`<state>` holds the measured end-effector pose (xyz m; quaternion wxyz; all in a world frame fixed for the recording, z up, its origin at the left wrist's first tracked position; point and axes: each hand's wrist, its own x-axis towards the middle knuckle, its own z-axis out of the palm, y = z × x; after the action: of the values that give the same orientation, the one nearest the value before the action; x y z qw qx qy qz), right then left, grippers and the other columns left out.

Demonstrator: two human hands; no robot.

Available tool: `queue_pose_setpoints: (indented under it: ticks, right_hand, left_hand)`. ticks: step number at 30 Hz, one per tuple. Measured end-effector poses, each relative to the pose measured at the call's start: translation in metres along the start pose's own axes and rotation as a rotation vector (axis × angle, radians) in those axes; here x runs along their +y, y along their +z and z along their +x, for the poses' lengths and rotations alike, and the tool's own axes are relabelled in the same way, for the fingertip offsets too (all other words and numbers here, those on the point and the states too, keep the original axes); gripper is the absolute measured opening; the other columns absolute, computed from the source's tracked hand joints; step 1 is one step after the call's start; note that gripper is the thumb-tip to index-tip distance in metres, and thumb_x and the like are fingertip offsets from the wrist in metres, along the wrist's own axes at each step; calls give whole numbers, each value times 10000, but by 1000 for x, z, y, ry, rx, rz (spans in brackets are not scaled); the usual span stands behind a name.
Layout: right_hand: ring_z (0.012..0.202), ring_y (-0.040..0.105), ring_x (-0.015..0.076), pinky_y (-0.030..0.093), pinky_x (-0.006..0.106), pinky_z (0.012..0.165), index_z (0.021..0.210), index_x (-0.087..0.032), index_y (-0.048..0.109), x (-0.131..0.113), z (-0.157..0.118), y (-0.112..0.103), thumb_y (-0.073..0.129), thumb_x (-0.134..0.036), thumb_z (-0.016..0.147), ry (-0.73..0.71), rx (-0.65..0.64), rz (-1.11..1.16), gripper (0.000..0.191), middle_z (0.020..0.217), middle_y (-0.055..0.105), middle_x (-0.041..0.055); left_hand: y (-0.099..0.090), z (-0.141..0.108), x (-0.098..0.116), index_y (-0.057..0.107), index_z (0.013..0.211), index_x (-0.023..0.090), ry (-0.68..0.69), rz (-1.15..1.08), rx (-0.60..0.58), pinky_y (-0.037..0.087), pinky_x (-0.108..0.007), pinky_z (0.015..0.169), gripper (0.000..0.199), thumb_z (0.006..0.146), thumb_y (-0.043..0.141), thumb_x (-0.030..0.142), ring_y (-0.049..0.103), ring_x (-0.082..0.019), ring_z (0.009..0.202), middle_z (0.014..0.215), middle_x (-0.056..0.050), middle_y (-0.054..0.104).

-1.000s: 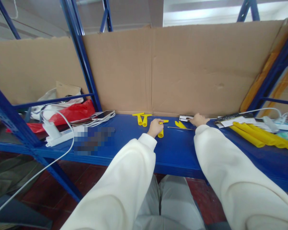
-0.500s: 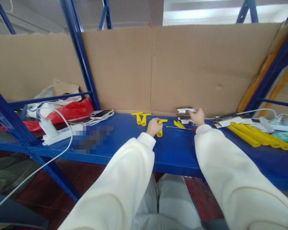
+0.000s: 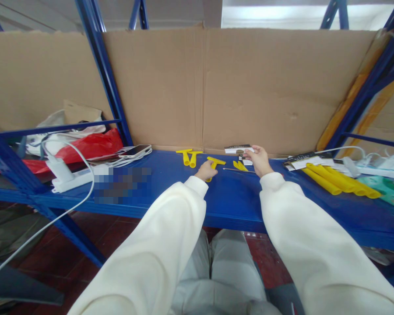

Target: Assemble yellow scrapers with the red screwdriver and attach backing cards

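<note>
My left hand (image 3: 206, 170) is closed around a yellow T-shaped handle (image 3: 216, 161), whose crossbar sticks out past the fingers. Two more yellow T-shaped handles (image 3: 188, 158) lie side by side to its left, near the cardboard wall. My right hand (image 3: 260, 160) pinches a small white-and-black printed packet (image 3: 238, 149) by its right end. Another such packet (image 3: 246, 161) lies just below it on the blue shelf. Small flat yellow pieces (image 3: 239, 166) and a thin-shafted screwdriver (image 3: 233, 169) rest between my hands; the screwdriver's handle is hidden by my right hand and sleeve.
To the right, several yellow tubes (image 3: 343, 180) lean on black-and-white packaging (image 3: 302, 160), beside a green plastic bag (image 3: 385, 191). At left are a phone (image 3: 137, 151), a white power strip (image 3: 80, 177) and a red bag (image 3: 92, 145). Cardboard (image 3: 157, 87) closes the back.
My right hand has raised one packet slightly off the other and moved it left in view. My left hand keeps the handle, now turned a little. The whole view has shifted slightly.
</note>
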<state>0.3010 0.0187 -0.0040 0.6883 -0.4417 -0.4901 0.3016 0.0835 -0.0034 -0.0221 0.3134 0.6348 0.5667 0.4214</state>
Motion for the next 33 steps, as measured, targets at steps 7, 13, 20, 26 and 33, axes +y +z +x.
queue_pose_setpoints:
  ticks: [7, 13, 20, 26, 33]
  right_hand:
    - [905, 712, 168, 588, 294, 759, 897, -227, 562, -9, -18, 6, 721, -172, 742, 25, -238, 30, 230, 928, 731, 27]
    - [937, 707, 158, 580, 325, 841, 863, -234, 577, -15, -26, 9, 704, -91, 736, 67, -283, 45, 230, 923, 752, 7]
    - [908, 707, 136, 565, 328, 884, 834, -229, 569, -19, -29, 8, 704, -112, 755, 49, -283, 79, 195, 892, 755, -12]
    - [887, 714, 162, 583, 333, 819, 807, -222, 568, -19, -31, 9, 770, -189, 731, 59, -312, 66, 219, 828, 744, 3]
    - [798, 715, 141, 581, 332, 832, 808, -213, 594, -23, -34, 12, 740, -173, 768, 99, -376, 78, 156, 801, 738, 5]
  left_hand:
    - [-1, -8, 12, 557, 1333, 85, -132, -219, 57, 509, -247, 744, 801, 558, 673, -80, 678, -229, 981, 1228, -200, 664]
    - [-9, -9, 23, 573, 1319, 121, -142, -616, 66, 531, -269, 750, 756, 593, 644, -79, 695, -192, 852, 988, -96, 722]
    - [-10, -2, 21, 539, 1384, 168, -182, -685, 106, 529, -262, 778, 766, 649, 612, -37, 696, -187, 863, 866, -53, 722]
    - [-9, 0, 16, 587, 1368, 231, -78, -543, 133, 529, -244, 774, 797, 609, 583, -13, 676, -173, 914, 1137, -48, 709]
    - [-11, 2, 13, 662, 1282, 201, -45, -514, 154, 540, -310, 836, 710, 603, 551, 25, 679, -223, 964, 1084, -24, 730]
